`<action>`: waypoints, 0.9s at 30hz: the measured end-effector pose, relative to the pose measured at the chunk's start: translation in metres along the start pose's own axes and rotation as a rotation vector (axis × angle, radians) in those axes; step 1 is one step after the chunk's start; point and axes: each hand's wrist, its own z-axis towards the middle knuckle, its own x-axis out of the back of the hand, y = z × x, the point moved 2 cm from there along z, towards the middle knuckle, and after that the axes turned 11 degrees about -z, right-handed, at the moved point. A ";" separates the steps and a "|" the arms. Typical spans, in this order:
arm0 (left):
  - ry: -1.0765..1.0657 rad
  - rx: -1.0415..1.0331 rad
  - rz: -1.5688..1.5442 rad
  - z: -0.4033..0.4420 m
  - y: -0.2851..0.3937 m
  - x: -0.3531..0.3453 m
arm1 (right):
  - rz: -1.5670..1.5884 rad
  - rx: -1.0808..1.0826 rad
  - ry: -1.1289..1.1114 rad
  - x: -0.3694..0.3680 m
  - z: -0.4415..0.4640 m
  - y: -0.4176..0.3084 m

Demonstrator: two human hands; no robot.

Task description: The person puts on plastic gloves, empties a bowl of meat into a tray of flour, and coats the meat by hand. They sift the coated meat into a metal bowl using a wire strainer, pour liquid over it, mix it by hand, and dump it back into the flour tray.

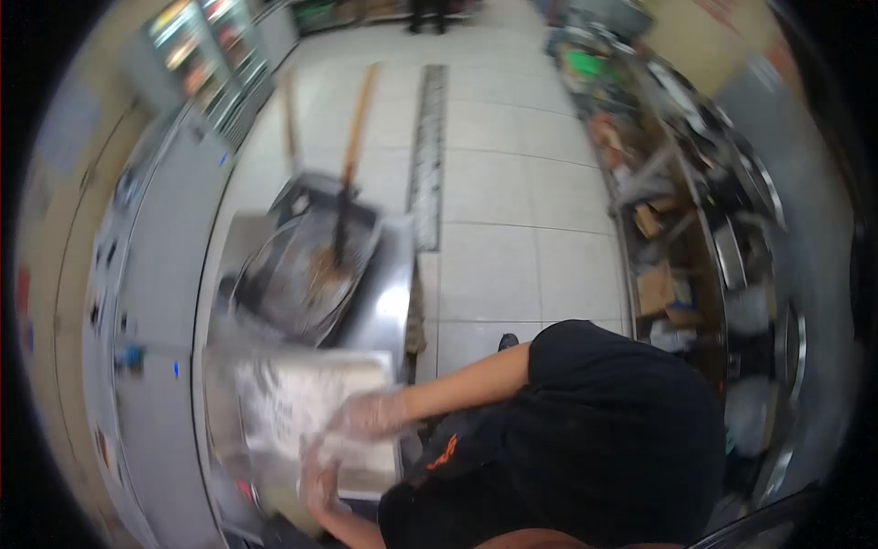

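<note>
Both hands are over a pale rectangular tray with a white, flour-like layer in it. My right hand, in a clear plastic glove, reaches in from the upper side. Close below it is my left hand, also gloved. The two hands are near each other, perhaps touching. Motion smears the fingers, so I cannot make out their pose or anything between them.
Beyond the tray, a wire basket and a dark long-handled tool rest on a steel counter. Grey cabinets line the left. Cluttered shelves run along the right. A person's legs show far off on the tiled floor.
</note>
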 end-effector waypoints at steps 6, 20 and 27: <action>0.363 -0.286 -0.091 0.059 0.105 -0.011 | 0.094 -0.145 -0.013 0.159 -0.090 0.011; -0.807 0.091 0.068 0.299 0.265 -0.318 | 0.611 -1.279 1.219 0.346 -0.570 0.173; -0.820 0.114 0.142 0.470 0.312 -0.429 | 0.635 -1.466 1.589 0.356 -0.663 0.177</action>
